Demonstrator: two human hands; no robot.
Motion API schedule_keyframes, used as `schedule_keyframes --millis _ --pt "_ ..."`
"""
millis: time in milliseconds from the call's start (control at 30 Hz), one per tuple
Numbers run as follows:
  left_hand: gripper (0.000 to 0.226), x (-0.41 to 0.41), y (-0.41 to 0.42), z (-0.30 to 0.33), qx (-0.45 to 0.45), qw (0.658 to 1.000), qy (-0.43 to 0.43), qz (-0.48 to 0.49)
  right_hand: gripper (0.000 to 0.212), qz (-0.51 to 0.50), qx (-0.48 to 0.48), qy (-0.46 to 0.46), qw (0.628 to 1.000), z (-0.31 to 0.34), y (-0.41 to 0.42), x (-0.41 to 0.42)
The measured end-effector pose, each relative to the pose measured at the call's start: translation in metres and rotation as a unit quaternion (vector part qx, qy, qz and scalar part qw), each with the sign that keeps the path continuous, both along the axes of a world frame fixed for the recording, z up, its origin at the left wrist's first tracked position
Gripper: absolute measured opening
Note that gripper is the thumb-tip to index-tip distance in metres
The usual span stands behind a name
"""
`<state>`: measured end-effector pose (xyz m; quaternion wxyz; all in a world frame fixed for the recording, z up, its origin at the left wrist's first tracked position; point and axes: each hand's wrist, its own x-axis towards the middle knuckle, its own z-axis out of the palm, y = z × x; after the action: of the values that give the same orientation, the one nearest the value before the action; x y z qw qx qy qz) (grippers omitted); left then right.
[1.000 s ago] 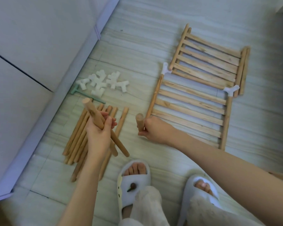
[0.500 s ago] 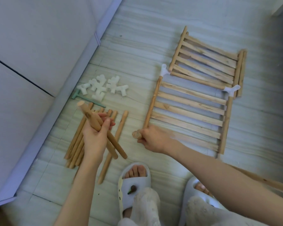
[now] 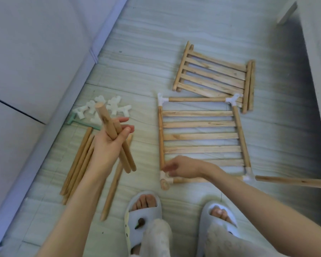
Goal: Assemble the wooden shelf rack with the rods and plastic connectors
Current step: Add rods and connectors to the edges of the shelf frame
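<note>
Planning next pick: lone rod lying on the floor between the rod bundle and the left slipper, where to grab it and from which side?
Take the lone rod at mid-length, from above, fingers closing across its width. It lies flat and slightly diagonal on the floor, with bare floor on both long sides there. Its far end runs under the rods held in the left hand, so avoid that end.

Two slatted panels (image 3: pixel 200 138), four fitted connectors (image 3: pixel 232 99), two held rods (image 3: pixel 115 138), two slippers (image 3: pixel 143 216)
</note>
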<state>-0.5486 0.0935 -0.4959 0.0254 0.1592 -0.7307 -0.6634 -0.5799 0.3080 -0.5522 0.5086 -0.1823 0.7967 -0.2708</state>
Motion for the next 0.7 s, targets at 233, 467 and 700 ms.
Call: schedule_keyframes --millis 233,467,700 --pt "0.026 -0.047 0.036 0.027 0.092 0.986 0.066 -0.125 0.008 -0.118 -0.147 0.125 0.974 0.03 -0.021 -0.037" --pt "0.024 -0.098 0.049 -0.01 0.143 0.987 0.014 -0.074 0.007 -0.245 -0.121 0.157 0.949 0.014 -0.001 -0.093" --pt "0.049 -0.111 0.049 -0.108 -0.184 0.959 -0.138 -0.169 0.012 -0.448 -0.191 0.144 0.861 0.002 -0.007 -0.185"
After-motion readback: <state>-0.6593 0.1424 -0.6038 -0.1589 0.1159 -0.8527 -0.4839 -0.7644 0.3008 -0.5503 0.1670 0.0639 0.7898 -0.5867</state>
